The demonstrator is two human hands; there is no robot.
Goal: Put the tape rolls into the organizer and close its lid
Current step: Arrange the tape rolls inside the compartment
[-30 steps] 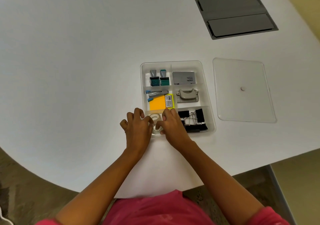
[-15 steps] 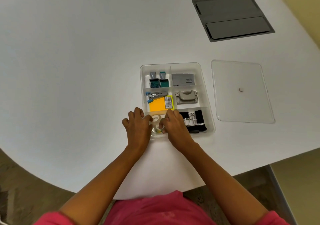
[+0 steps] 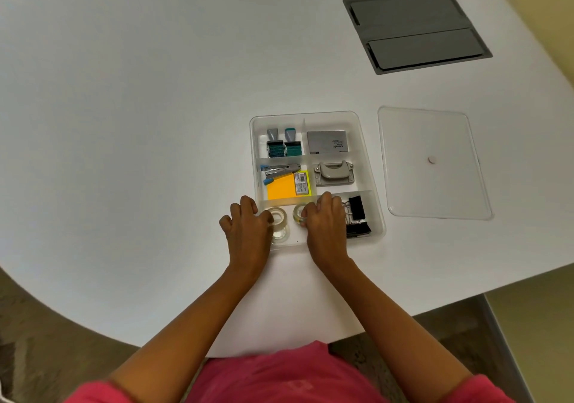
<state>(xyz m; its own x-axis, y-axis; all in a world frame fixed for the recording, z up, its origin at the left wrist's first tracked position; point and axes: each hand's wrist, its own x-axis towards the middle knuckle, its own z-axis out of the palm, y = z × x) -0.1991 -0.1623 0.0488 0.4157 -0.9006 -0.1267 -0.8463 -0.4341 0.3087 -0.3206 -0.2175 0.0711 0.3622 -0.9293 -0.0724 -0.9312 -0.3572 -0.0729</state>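
Note:
The clear plastic organizer (image 3: 368,154) lies open on the white table. Clear tape rolls sit in its near-left compartment: one roll (image 3: 278,215) at the left with another roll (image 3: 280,234) just nearer, and one roll (image 3: 298,213) at the right. My left hand (image 3: 248,232) grips the left rolls from the side. My right hand (image 3: 326,225) grips the right roll, covering most of it. The clear lid (image 3: 435,163) with a small white knob lies flat on the table to the right of the organizer.
Other compartments hold two stamps (image 3: 284,145), a grey box (image 3: 327,142), a stapler (image 3: 281,171), an orange sticky pad (image 3: 281,188), a hole punch (image 3: 334,173) and black binder clips (image 3: 357,216). A grey hatch (image 3: 416,30) sits far right. The table edge curves near my body.
My hands have drawn apart inside the near-left compartment, separating the tape rolls to the left and right sides. The organizer and lid have not moved.

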